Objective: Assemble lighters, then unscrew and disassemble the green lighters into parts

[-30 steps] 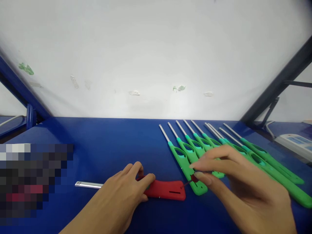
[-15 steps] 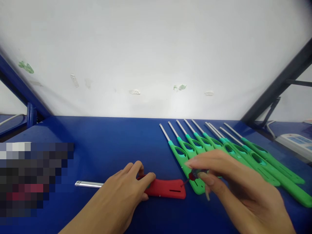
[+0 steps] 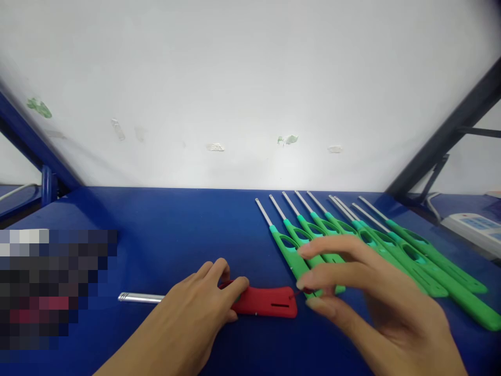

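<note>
On blue surface (image 3: 176,224) against white wall (image 3: 235,78): red lighter (image 3: 264,302), long axis left-right, gripped in left fingers (image 3: 237,288); at its right end, tool (image 3: 308,291) pinched in right fingers (image 3: 344,274).

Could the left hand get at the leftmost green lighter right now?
Probably yes, if the left hand lets go of the red lighter it holds. The right hand partly covers the green lighter near its lower end, but the upper part looks uncovered.
</note>
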